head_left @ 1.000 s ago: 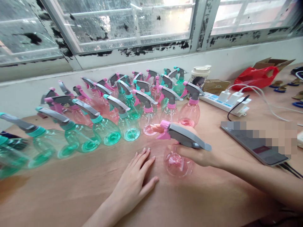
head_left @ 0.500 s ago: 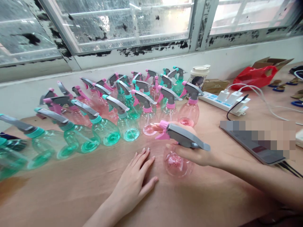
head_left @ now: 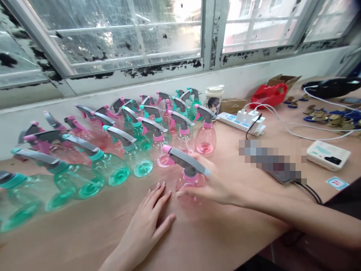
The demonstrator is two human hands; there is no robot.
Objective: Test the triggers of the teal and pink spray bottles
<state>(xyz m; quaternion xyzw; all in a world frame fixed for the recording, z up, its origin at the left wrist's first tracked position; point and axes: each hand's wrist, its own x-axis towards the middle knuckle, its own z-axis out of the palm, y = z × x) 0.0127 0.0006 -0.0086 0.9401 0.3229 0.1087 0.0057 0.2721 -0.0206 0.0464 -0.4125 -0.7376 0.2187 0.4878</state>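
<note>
The right hand (head_left: 216, 188) is curled around a pink transparent trigger spray bottle (head_left: 190, 179), with the thumb across the near side of the body and the other fingers mostly hidden behind it; this bottle is upright at the front of the desk (head_left: 84, 244), though I cannot tell if its base fully touches the surface. The left hand (head_left: 148, 216) lies palm down just beside it, fingers a little spread, and it has hold of nothing. The nozzle of the held bottle points to the left, and in this view it overlaps a clear spray bottle with pink collar (head_left: 159, 150) behind. In my judgement, the main risk is in this crowding: if the right hand pushes forward, the held bottle may hit this neighbour, and then the green spray bottle (head_left: 138, 160) near it could tip also, because the bottles look empty and therefore light. The round, smooth body may turn or slip if the fingers become loose. A 2nd risk is at the right: the forearm passes near the black cable (head_left: 308, 188) of the phone (head_left: 283, 176), so a wide sweep of the elbow could catch this cable and drag the phone.
</note>
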